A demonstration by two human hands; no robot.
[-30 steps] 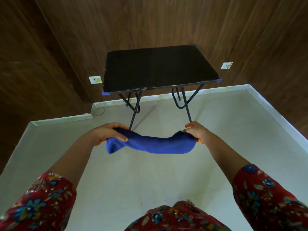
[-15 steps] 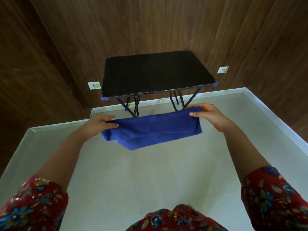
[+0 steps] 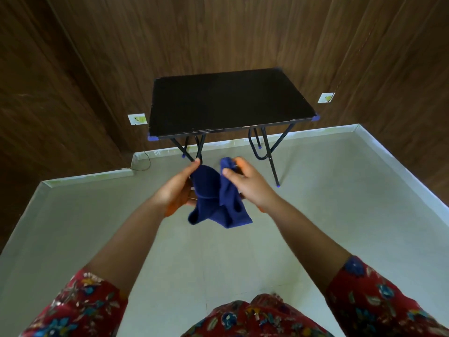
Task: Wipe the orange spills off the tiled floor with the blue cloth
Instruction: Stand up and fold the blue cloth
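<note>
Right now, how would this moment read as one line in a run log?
left hand: grips cloth | right hand: pinches cloth | cloth: bunched between hands, above floor | floor: visible part looks unstained | wiping: not started

Black table against wood-panelled walls

A folding table (image 3: 228, 103) with a black top, thin dark legs (image 3: 269, 156) and blue corner caps (image 3: 152, 137) stood before brown wood walls (image 3: 218, 32). A white wall plate (image 3: 137, 119) sat left of it, another (image 3: 326, 97) right. A thin wire (image 3: 145, 164) hung over the pale skirting (image 3: 315, 132).
</note>
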